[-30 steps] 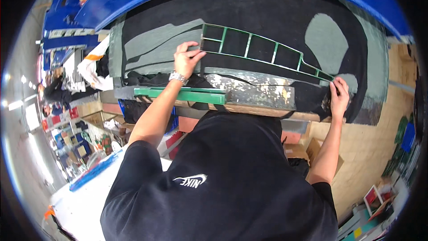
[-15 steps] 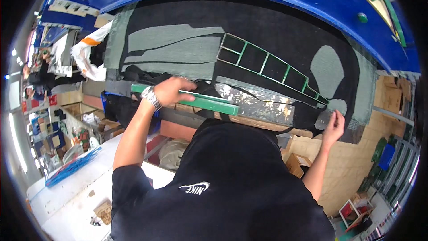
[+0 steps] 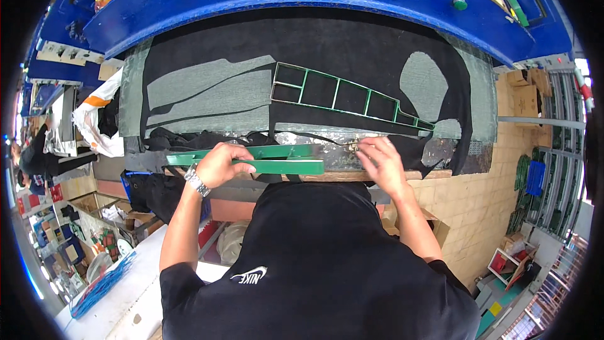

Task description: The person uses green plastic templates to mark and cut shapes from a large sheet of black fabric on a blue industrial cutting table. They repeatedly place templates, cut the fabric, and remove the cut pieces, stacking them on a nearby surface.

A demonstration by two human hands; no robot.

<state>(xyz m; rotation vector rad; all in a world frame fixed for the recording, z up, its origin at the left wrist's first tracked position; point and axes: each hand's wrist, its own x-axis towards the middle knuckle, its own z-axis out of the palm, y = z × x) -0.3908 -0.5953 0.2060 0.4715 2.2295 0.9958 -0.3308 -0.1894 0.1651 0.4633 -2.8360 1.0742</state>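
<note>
My left hand (image 3: 221, 165), with a metal-banded watch on its wrist, is closed on a green metal cutting die (image 3: 286, 167) at the front edge of the bench. The die is tilted so that two of its long bars show. My right hand (image 3: 384, 164) hovers over the front edge to the right of that die, fingers apart and curved, with nothing plainly in them. A thin black fabric strip runs close by its fingertips. Farther back, a second, ladder-like green cutting die (image 3: 335, 94) lies flat on black fabric (image 3: 302, 34), touched by neither hand.
Cut-out shapes in the fabric bare the grey-green cutting board (image 3: 214, 85). A blue machine beam (image 3: 377, 9) with green and red buttons spans the back. White and orange cloth (image 3: 100, 113) hangs at the left. Cardboard boxes (image 3: 525, 101) and metal racks stand at the right.
My right hand has moved left from the narrow end of the ladder-like die, and its fingers have spread. The die in my left hand has turned, showing more of its frame. The view has shifted.
</note>
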